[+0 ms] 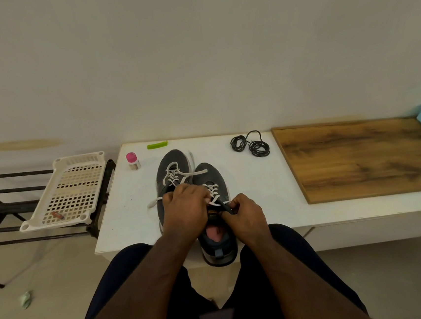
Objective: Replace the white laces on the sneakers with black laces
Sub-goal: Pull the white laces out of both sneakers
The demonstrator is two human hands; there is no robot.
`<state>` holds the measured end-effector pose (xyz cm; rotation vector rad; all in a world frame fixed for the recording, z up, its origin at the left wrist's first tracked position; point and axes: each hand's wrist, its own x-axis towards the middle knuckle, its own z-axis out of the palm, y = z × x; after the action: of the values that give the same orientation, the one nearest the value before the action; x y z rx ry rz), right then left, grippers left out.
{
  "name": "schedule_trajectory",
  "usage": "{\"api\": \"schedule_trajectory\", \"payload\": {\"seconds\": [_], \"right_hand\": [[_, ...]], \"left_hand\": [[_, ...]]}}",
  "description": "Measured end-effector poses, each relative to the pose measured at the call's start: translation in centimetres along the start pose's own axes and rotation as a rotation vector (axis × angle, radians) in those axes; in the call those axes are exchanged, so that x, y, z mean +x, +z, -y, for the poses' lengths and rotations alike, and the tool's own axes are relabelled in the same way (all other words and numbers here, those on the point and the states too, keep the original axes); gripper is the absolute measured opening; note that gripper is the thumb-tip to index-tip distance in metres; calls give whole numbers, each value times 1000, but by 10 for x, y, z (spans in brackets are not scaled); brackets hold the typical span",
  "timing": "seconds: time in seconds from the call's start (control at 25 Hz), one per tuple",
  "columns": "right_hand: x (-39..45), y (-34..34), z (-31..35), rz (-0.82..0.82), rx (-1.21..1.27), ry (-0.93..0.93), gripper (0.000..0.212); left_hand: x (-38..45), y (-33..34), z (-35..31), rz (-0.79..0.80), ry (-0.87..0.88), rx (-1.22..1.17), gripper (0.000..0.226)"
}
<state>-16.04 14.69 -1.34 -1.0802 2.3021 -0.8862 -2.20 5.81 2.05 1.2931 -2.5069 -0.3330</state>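
Two dark grey fabric sneakers sit side by side on the white worktop (pixel 252 181), toes away from the person. Left sneaker (pixel 171 168) still has its white flat lace (pixel 173 175), loose ends trailing. Right sneaker (pixel 213 184) overhangs the near edge, white lace (pixel 214 192) partly threaded. Left hand (pixel 186 208) rests curled over the right sneaker's tongue area; what its fingers hold is hidden. Right hand (pixel 245 215) fingers pinch the lace end at the top eyelet. Coiled black round laces (pixel 250 145) lie near the far edge, beside a brown wooden board (pixel 363 157). Pink-capped small bottle (pixel 133 161) far left.
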Motion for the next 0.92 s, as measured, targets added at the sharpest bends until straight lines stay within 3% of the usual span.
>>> {"api": "schedule_trajectory", "payload": {"seconds": [0.12,0.24,0.36,0.52,0.6,0.72,0.8,0.92], "right_hand": [[2,2,1,0,0,3,21],[1,1,1,-2,-10,-1,22],[0,1,0,0,-15,-7,22],[0,0,0,7,-13,-13,21],[1,1,0,5,-13,-7,22],[1,2,1,-2,-14,-7,23],[1,0,1,2,-17,-13,23],[-1,0,0,3,-13,-16,22]], "left_hand": [[0,-4,8,-67,-13,-36,9],[-8,2,-3,36,102,34,24],[-6,10,-13,73,89,94,21],[1,-9,6,-119,-63,-75,9],[1,-14,17,-193,-171,-125,15],[-4,-11,8,-28,-41,-48,43],[-8,0,-4,76,60,32,37],[-6,6,-4,64,75,76,21]]}}
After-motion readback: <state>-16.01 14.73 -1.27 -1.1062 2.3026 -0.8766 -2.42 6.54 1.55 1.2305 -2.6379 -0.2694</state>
